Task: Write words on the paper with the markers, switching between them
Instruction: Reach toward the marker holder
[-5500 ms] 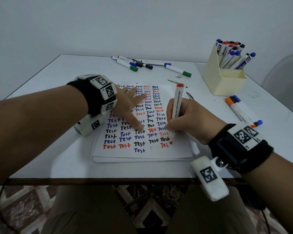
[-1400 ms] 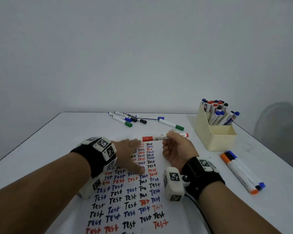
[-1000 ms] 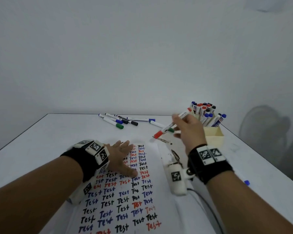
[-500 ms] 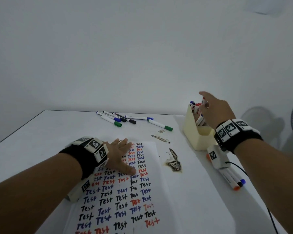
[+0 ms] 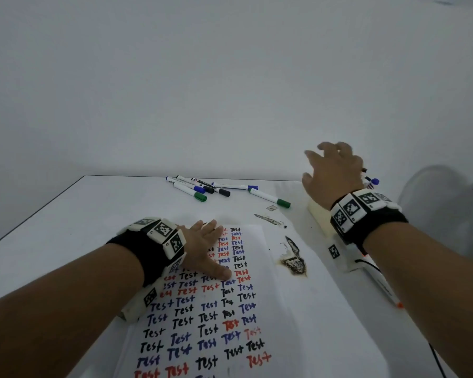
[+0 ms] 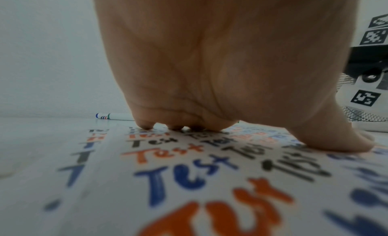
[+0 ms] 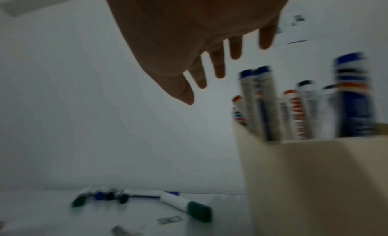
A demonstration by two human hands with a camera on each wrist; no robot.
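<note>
A white paper (image 5: 273, 304) covered in rows of "Test" in black, blue and red lies on the table. My left hand (image 5: 205, 249) rests flat on it with fingers spread, and the left wrist view shows the fingertips (image 6: 147, 126) touching the paper (image 6: 126, 181). My right hand (image 5: 331, 170) hovers empty with spread fingers above the cream marker holder (image 5: 318, 214). In the right wrist view the hand (image 7: 210, 65) is up and left of the holder (image 7: 315, 181), which is full of upright markers (image 7: 262, 103).
Several loose markers (image 5: 202, 188) lie near the table's far edge, one green-capped (image 5: 271, 198). More markers (image 5: 380, 285) lie on the right under my forearm. Dark stains (image 5: 294, 261) mark the table beside the paper. A fan (image 6: 367, 113) stands at the right.
My right hand carried the red marker from the paper to the holder and let it go; the hand is now empty above the holder. The left hand stayed on the paper.
</note>
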